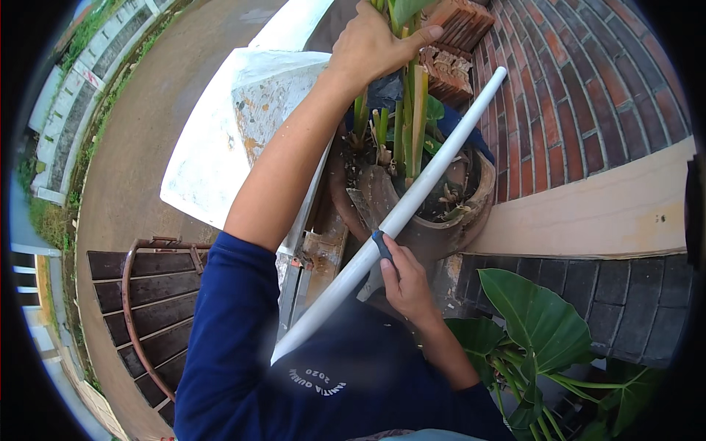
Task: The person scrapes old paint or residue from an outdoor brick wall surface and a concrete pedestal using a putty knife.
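Note:
My left hand is at the top centre, wrapped around the green stalks of a leafy potted plant, its thumb across them. Several cut stalk stubs rise from the soil of the round pot. Lower down, my right hand grips the dark handle of a hand tool. A flat grey piece, perhaps its blade, shows beyond the pipe. A long white pipe runs diagonally across the view, in front of the pot and beside the tool handle; its lower end is near my torso.
White-painted masonry stands left of the pot. Stacked red roof tiles or bricks lie behind it, against a brick-patterned wall. A large-leaved plant is at lower right. A curved rusty metal rail is at lower left.

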Tool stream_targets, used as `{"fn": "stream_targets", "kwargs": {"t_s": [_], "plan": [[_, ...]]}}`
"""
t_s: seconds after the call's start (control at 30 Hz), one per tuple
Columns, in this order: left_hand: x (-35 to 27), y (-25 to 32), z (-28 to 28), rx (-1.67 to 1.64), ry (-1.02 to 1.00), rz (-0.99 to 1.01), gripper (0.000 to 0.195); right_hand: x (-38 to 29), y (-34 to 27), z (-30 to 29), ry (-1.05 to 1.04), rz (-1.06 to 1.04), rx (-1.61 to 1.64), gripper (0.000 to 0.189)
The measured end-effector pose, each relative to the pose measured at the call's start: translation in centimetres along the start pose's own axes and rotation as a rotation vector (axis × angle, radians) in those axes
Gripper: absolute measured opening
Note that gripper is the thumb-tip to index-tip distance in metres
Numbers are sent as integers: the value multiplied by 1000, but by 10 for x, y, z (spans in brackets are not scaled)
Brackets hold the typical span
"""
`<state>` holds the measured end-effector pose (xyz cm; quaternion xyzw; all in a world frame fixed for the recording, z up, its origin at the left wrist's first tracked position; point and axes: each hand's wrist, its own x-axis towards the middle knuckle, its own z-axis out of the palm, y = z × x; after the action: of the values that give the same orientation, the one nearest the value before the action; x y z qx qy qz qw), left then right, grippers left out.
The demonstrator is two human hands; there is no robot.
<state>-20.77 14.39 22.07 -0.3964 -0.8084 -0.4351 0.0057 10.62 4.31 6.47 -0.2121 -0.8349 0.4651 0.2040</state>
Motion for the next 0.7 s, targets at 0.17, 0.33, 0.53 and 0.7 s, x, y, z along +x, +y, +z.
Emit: {"fn": "stream_targets", "kwargs": {"t_s": [0.17,0.33,0.53,0.7], "plan": [[18,-31,11,60,58,173,94,5,2,12,4,-39,11,43],[23,-36,8,4,29,235,75,5,7,25,28,-62,22,47],[31,-37,5,-40,-62,247,60,5,7,26,71,-95,27,49],[38,-42,4,59,-79,281,60,26,-5,27,156,-95,16,50]]}}
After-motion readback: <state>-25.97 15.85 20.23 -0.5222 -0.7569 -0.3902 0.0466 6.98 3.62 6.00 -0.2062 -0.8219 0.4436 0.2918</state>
